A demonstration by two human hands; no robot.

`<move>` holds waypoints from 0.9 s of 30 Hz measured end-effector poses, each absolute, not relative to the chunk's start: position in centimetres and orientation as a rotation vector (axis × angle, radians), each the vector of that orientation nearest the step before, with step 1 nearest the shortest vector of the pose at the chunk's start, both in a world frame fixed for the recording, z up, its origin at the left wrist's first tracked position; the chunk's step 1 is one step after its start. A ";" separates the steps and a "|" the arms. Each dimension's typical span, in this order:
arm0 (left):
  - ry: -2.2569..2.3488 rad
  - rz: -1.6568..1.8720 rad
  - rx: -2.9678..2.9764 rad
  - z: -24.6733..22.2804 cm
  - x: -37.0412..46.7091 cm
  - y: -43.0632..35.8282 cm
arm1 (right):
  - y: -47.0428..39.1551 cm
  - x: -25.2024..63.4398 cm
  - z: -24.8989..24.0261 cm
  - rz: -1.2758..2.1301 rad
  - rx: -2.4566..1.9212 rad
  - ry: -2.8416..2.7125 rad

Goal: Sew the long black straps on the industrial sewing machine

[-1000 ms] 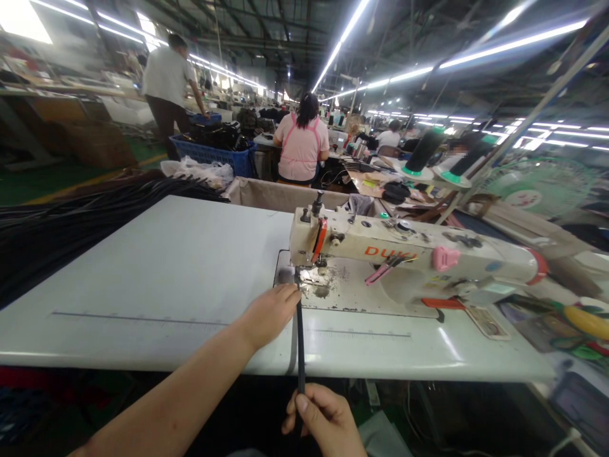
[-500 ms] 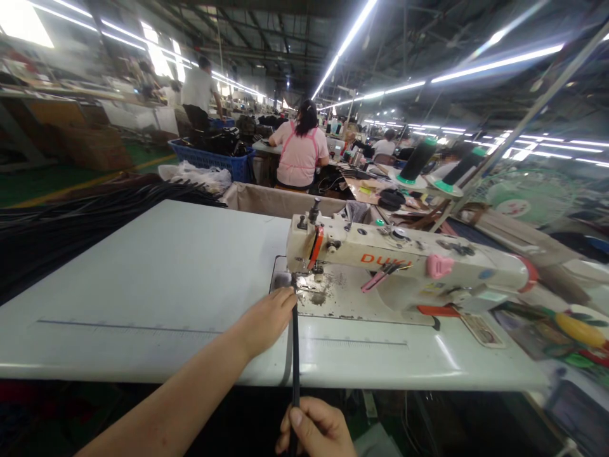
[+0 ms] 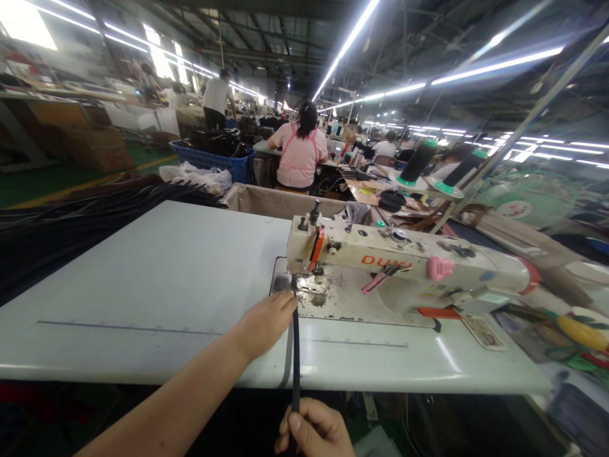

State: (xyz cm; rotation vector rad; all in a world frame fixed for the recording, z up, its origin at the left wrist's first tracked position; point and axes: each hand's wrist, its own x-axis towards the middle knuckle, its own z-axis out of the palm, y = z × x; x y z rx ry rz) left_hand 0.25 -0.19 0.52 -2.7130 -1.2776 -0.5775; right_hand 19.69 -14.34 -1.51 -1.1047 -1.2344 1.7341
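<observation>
A narrow black strip (image 3: 296, 355) runs from under the needle area of a white sewing machine (image 3: 352, 244) down over the table's front edge. My left hand (image 3: 271, 322) lies on the upper part of the strip, fingers together and pressing it just in front of the presser foot. Below the table edge, my right hand (image 3: 316, 426) pinches the lower part of the strip between thumb and fingers. The strip's far end is hidden at the machine's foot.
The white table (image 3: 157, 273) carries a printed ruler line. Long black strips (image 3: 95, 222) are heaped at its left. Beyond are a blue basket (image 3: 214, 162), a seated person (image 3: 299, 152) and black thread cones (image 3: 419, 162). Pink-handled tweezers (image 3: 380, 278) rest against the machine.
My left hand has shifted slightly toward me along the strip. The strip bows a little more to the right. In the background, a standing person has moved right.
</observation>
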 end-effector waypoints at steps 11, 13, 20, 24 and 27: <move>-1.277 -0.556 -2.762 0.5 0.2 -0.2 | -14.0 20.0 -1.0 1.567 -1.075 -1.416; -1.276 -0.564 -2.763 0.5 0.1 -0.2 | -14.1 19.8 -0.9 1.633 -1.137 -1.267; -1.282 -0.566 -2.766 0.5 0.0 0.0 | -14.1 19.0 1.1 1.809 -1.163 -1.093; -1.258 -0.543 -2.765 0.5 0.0 0.0 | -14.0 19.0 2.2 1.722 -1.184 -1.166; -1.264 -0.538 -2.760 0.6 0.0 -0.1 | -14.0 19.2 2.2 1.698 -1.199 -1.192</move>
